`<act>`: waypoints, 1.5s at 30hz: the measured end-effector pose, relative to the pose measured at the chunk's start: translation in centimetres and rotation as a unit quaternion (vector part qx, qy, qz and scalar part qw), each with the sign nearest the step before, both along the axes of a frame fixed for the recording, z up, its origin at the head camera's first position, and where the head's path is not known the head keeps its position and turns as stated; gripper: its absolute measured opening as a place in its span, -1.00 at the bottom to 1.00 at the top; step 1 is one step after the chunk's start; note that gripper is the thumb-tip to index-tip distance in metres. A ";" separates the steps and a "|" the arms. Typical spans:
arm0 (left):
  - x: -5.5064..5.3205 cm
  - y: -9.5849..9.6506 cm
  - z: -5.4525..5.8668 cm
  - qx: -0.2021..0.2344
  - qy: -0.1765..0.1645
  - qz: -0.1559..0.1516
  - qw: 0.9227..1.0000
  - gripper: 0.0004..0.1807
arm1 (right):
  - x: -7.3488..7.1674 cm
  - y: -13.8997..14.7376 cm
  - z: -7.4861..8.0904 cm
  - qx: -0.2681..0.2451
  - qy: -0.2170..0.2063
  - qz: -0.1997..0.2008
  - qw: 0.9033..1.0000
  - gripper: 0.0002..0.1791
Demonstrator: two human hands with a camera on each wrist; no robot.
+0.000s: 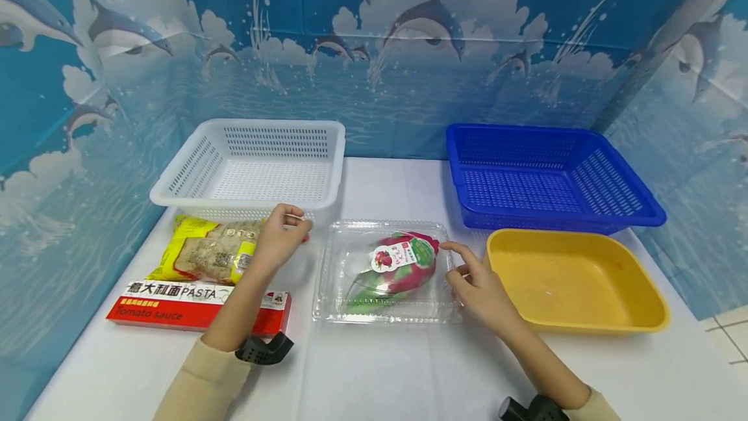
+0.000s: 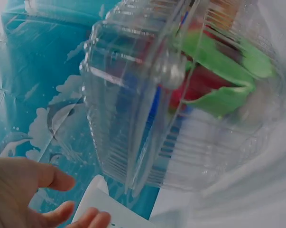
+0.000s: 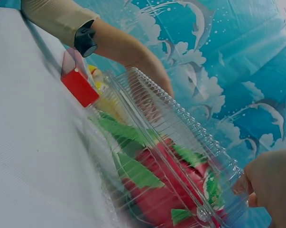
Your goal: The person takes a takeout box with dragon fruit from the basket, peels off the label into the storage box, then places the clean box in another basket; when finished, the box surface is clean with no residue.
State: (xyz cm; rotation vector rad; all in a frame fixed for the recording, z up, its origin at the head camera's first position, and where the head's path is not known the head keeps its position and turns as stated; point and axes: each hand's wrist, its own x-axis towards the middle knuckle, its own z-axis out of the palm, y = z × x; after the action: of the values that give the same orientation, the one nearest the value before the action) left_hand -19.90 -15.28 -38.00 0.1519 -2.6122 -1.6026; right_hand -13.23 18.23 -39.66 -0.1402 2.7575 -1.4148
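Note:
A clear plastic clamshell box (image 1: 345, 258) lies on the white table between the hands, its lid down over a red and green dragon fruit (image 1: 413, 273) with an oval label. My right hand (image 1: 484, 291) is at the box's right side, index finger reaching to the lid's edge and thumb lower along the rim. In the right wrist view its fingertips overlap the clear lid. My left hand (image 1: 283, 237) is over the right end of a yellow bagged food pack (image 1: 207, 251), left of the box. Its fingers are loosely bent, with nothing between them in the left wrist view.
A white basket (image 1: 248, 202) stands behind the bagged pack, a blue basket (image 1: 561, 219) at the back right. In front of the blue one is a yellow tray (image 1: 575, 327). The red and white pasta box (image 1: 175, 314) lies below my left forearm.

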 end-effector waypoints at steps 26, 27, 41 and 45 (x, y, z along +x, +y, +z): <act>3.6 0.9 -3.0 0.020 0.038 -0.131 0.991 -0.40 | -3.7 -4.1 3.0 0.159 0.130 0.040 0.978 -0.82; 3.9 0.9 -3.0 0.027 0.030 -0.133 0.990 -0.39 | -3.9 -4.3 3.1 0.155 0.123 0.044 0.979 -0.83; 4.8 1.5 -3.9 0.092 -0.026 -0.148 0.984 -0.35 | -4.9 -5.3 3.1 0.138 0.070 0.043 0.987 -0.87; 4.9 1.5 -4.0 0.104 -0.030 -0.150 0.983 -0.34 | -4.9 -5.5 3.2 0.136 0.062 0.040 0.988 -0.89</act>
State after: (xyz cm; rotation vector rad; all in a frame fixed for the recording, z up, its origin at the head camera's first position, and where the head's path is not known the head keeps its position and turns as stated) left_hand -15.04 -13.74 -41.99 -0.1960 -2.6067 -1.9948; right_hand -18.12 12.69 -36.50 -0.3328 2.9727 -1.0309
